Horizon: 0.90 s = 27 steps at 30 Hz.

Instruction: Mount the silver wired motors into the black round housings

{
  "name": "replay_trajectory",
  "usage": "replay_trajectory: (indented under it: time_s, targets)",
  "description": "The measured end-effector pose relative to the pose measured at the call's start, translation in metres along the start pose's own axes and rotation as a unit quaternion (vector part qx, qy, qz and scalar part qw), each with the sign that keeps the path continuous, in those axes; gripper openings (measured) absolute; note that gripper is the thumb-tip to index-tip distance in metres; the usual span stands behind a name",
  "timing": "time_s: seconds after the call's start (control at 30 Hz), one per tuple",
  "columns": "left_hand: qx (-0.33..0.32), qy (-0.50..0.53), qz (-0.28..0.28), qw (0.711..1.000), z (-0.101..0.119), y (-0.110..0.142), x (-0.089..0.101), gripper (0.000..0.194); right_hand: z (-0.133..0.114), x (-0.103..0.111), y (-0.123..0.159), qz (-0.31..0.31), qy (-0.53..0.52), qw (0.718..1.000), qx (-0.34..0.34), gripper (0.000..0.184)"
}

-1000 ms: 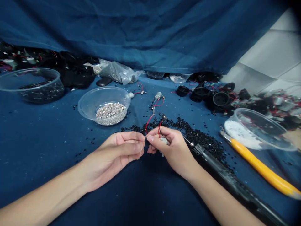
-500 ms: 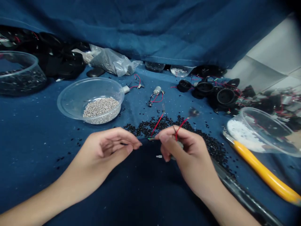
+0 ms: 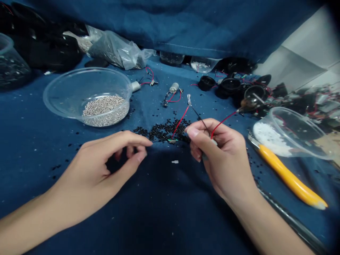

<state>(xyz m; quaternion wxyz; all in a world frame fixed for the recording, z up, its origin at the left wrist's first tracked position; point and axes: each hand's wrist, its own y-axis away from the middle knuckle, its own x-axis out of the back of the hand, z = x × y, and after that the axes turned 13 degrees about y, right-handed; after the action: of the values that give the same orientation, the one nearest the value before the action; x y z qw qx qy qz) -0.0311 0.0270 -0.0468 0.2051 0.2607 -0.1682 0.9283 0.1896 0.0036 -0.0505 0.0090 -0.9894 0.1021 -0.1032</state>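
Observation:
My right hand [image 3: 219, 148] is closed around a pale part [image 3: 214, 142], mostly hidden, with wires coming out of it. Its red wire [image 3: 223, 122] runs up to a blurred dark piece [image 3: 249, 103]. A black wire [image 3: 199, 116] leads to two thin metal terminals [image 3: 189, 99]. From these, another red wire [image 3: 180, 122] drops to a tiny green circuit board [image 3: 172, 140], between my hands. My left hand [image 3: 114, 159] is curved with thumb and index finger apart, its fingertips close to the board's left side. A small white piece [image 3: 175, 162] lies below the board.
Tiny black parts [image 3: 156, 131] are scattered behind my hands. A clear bowl [image 3: 61, 92] of silvery pieces stands left. To the right lie a yellow-handled tool [image 3: 289, 173] and a clear tub [image 3: 305, 132] beside white material. A wired motor [image 3: 174, 88] lies farther back.
My hands have moved apart, and the right one has drawn away from the circuit board. The view has shifted, so the bowl and the tool appear higher.

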Motion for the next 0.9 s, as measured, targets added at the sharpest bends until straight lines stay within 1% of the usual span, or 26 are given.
replay_trajectory:
  time_s: [0.07, 0.1, 0.17, 0.2, 0.23, 0.33, 0.4, 0.47, 0.57, 0.6, 0.67, 0.7, 0.77, 0.83, 0.87, 0.9]
  targets:
    - [-0.009, -0.022, 0.021, 0.999, 0.0, 0.001, 0.004, 0.015, -0.002, 0.001, 0.0, 0.028, 0.002, 0.999, 0.025, 0.008]
    - [-0.016, -0.033, 0.029, 0.999, 0.0, 0.001, 0.005, 0.018, -0.003, 0.001, 0.0, 0.038, -0.001, 0.999, 0.037, 0.007]
    - [-0.034, -0.05, 0.042, 0.997, 0.0, 0.001, 0.006, 0.029, -0.005, 0.0, 0.0, 0.042, -0.01, 0.998, 0.05, 0.004]
    - [-0.04, -0.055, 0.04, 0.997, 0.0, 0.001, 0.006, 0.034, -0.005, 0.0, -0.001, 0.039, -0.012, 0.998, 0.052, 0.006]
    - [-0.046, -0.057, 0.036, 0.997, -0.001, 0.0, 0.004, 0.033, -0.006, 0.0, -0.001, 0.033, -0.009, 0.998, 0.052, 0.008]
    - [-0.039, -0.053, 0.009, 0.998, -0.002, -0.002, -0.003, 0.017, -0.005, -0.001, -0.004, 0.02, 0.023, 0.998, 0.057, 0.015]
    - [-0.032, -0.051, -0.02, 0.998, -0.001, -0.005, -0.004, 0.013, -0.004, 0.0, -0.006, 0.012, 0.041, 0.998, 0.056, 0.022]
    - [-0.038, -0.063, -0.037, 0.997, 0.002, -0.008, 0.0, 0.013, -0.003, 0.0, -0.008, 0.003, 0.048, 0.997, 0.06, 0.031]
    - [-0.06, -0.097, -0.04, 0.993, 0.012, -0.017, 0.013, 0.014, -0.003, 0.003, -0.009, -0.004, 0.077, 0.994, 0.077, 0.041]
    - [-0.061, -0.103, -0.05, 0.992, 0.017, -0.02, 0.016, 0.014, -0.003, 0.005, -0.009, -0.008, 0.088, 0.992, 0.085, 0.043]
    - [-0.057, -0.104, -0.09, 0.989, 0.026, -0.028, 0.018, 0.012, -0.004, 0.008, -0.01, -0.031, 0.089, 0.99, 0.102, 0.043]
    - [-0.055, -0.103, -0.116, 0.986, 0.029, -0.031, 0.016, 0.011, -0.005, 0.01, -0.009, -0.053, 0.079, 0.989, 0.113, 0.041]
    - [-0.055, -0.11, -0.164, 0.979, 0.033, -0.036, 0.002, 0.013, -0.005, 0.013, -0.009, -0.096, 0.082, 0.981, 0.145, 0.035]
    - [-0.06, -0.117, -0.202, 0.97, 0.032, -0.039, -0.017, 0.014, -0.004, 0.015, -0.008, -0.124, 0.149, 0.962, 0.19, 0.037]
    - [-0.063, -0.121, -0.211, 0.968, 0.03, -0.04, -0.026, 0.015, -0.003, 0.015, -0.008, -0.13, 0.193, 0.949, 0.211, 0.041]
    - [-0.06, -0.127, -0.217, 0.966, 0.027, -0.04, -0.034, 0.012, -0.002, 0.016, -0.008, -0.132, 0.226, 0.938, 0.226, 0.044]
